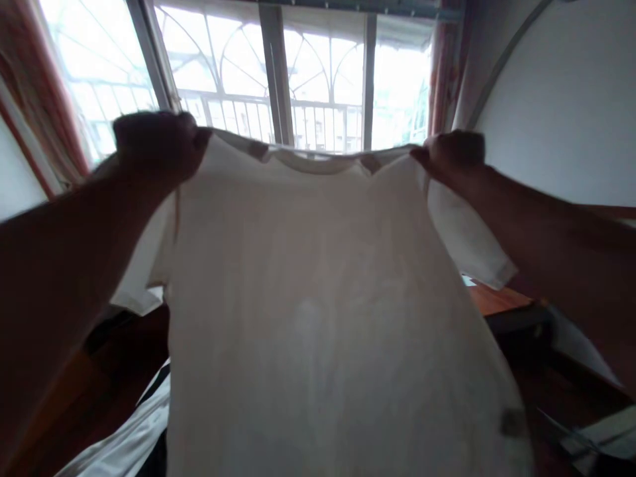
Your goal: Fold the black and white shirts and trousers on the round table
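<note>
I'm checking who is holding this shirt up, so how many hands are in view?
2: the left hand grips one shoulder of the shirt, the right hand the other. Anything behind the shirt would be hidden.

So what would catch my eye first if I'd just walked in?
Probably the pale short-sleeved T-shirt, spread across the middle of the view, its shoulders gripped by the left hand and the right hand. Next, the bright window behind it at the top, with curved metalwork showing through. Then perhaps the dark patch near the shirt's lower right edge.
</note>
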Tool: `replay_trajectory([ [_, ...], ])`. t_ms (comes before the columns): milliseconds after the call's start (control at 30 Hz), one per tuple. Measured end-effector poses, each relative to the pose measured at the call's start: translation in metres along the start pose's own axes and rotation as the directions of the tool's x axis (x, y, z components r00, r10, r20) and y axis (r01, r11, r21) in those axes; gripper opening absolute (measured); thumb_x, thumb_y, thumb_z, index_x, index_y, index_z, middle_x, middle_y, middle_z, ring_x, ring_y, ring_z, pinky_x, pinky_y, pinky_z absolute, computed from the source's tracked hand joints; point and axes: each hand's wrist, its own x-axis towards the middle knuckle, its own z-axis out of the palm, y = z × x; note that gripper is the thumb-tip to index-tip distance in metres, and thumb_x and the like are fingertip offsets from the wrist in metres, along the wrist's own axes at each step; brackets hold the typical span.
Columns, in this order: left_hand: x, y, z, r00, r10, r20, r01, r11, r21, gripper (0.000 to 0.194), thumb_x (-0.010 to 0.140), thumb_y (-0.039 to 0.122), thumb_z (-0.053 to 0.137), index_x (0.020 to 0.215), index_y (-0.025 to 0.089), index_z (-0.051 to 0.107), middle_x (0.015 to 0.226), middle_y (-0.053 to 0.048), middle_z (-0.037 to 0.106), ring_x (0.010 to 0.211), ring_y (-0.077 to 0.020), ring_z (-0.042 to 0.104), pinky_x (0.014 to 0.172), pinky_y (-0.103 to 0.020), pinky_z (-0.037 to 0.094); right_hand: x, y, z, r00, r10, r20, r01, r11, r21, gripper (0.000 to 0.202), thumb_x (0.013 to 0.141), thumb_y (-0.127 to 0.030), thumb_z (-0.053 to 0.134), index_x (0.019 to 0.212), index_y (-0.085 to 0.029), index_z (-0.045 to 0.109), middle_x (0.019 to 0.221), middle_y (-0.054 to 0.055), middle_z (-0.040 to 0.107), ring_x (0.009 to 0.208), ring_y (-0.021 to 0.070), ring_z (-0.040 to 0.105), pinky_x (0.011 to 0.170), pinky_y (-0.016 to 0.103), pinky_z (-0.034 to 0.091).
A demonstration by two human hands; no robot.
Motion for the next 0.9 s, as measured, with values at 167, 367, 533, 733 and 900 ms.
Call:
replay_trajectory([
  [167,-0.065,-0.006,0.094,0.929,-0.190,0.318,0.089,0.947,0.307,0.067,0.105,0.056,0.024,0.131,0.002,0.056,0.133,-0.025,0.061,0.126,-0.0378,0.055,0.103,-0.052,0.040,-0.062,-0.038,0.090,0.942,-0.002,0.337,0.002,1.000,-0.001,0.056,0.103,-0.056,0.047,0.108,-0.009,0.077,0.100,0.023,0.076,0.094,0.0327,0.073,0.080,0.040,0.051],
  [367,-0.119,-0.003,0.174,0.790,-0.311,0.528,0.162,0.937,0.308,0.057,0.101,0.054,0.036,0.114,0.012,0.072,0.115,-0.024,0.074,0.108,-0.0374,0.069,0.087,-0.045,0.050,-0.126,-0.067,0.148,0.791,0.024,0.612,-0.063,0.997,0.042,0.047,0.100,-0.049,0.051,0.113,-0.012,0.076,0.114,0.023,0.074,0.109,0.0361,0.070,0.088,0.043,0.053],
  [533,-0.135,0.012,0.195,0.745,-0.374,0.553,0.228,0.921,0.316,0.051,0.100,0.048,0.039,0.116,0.012,0.072,0.120,-0.022,0.072,0.113,-0.0362,0.067,0.091,-0.043,0.050,-0.151,-0.066,0.163,0.719,0.065,0.692,-0.117,0.993,0.028,0.042,0.097,-0.045,0.056,0.111,-0.011,0.076,0.114,0.023,0.073,0.109,0.0352,0.070,0.088,0.043,0.053],
  [733,-0.155,0.028,0.204,0.743,-0.477,0.470,0.323,0.870,0.373,0.053,0.098,0.039,0.043,0.143,0.014,0.052,0.158,-0.027,0.039,0.146,-0.0413,0.036,0.112,-0.060,0.033,-0.163,-0.067,0.158,0.714,0.192,0.673,-0.241,0.970,-0.021,0.047,0.103,-0.039,0.040,0.142,-0.021,0.056,0.144,0.021,0.056,0.131,0.0370,0.054,0.102,0.056,0.045],
  [900,-0.171,0.035,0.180,0.791,-0.331,0.515,0.252,0.943,0.219,0.056,0.093,0.037,0.054,0.147,0.021,0.052,0.168,-0.020,0.025,0.156,-0.0369,0.020,0.121,-0.063,0.019,-0.182,-0.063,0.115,0.854,-0.169,0.491,0.011,0.952,0.307,0.044,0.096,-0.031,0.052,0.140,-0.025,0.058,0.148,0.014,0.055,0.137,0.0330,0.048,0.112,0.059,0.036],
])
